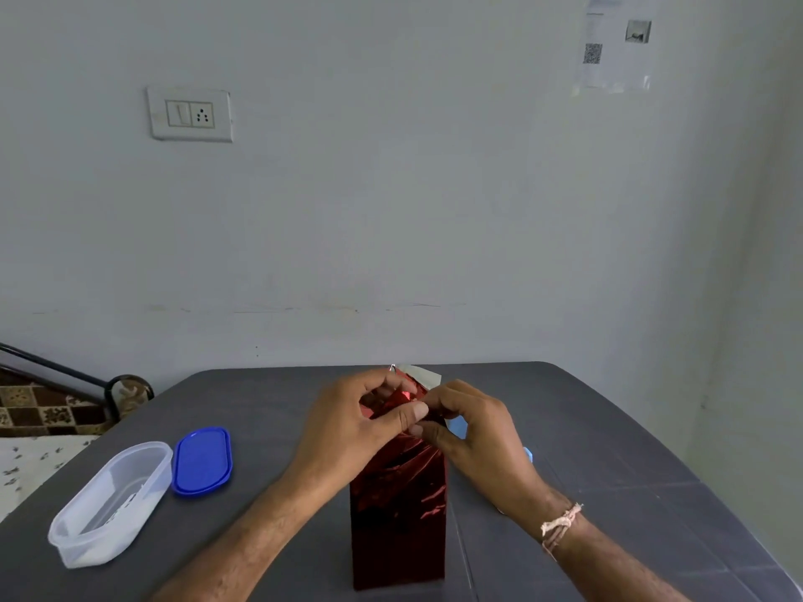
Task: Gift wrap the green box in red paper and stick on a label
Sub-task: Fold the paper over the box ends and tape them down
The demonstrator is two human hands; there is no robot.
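- The wrapped box (pixel 397 536) stands upright on its end in the middle of the worktop (pixel 608 449), close to the near edge and directly in front of me.
- Shiny red paper (pixel 402 471) covers every side of it that I can see, creased and wrinkled towards the top.
- At the top end the paper is gathered into folds, and a pale flap (pixel 425 375) of its underside sticks up on the far side.
- My left hand (pixel 347 427) is curled over the top of the box from the left, thumb and fingers pinching the folded red paper.
- My right hand (pixel 473 427) comes in from the right and pinches the same folds; the fingertips of the two hands meet over the top of the box.
- A pale thread band (pixel 560 523) is tied round the right wrist.
- A light blue object (pixel 457 425) lies on the worktop just behind the right hand, mostly hidden; I cannot tell what it is.
- Well to the left lies a clear oval plastic tub (pixel 108 501), open, with its blue lid (pixel 202 460) flat on the worktop just beside it.
- Past the left edge of the worktop is a bed (pixel 39 410) with a patterned cover.
- On the wall behind are a switch plate (pixel 190 114) and a printed sheet (pixel 617 45) with a QR code.
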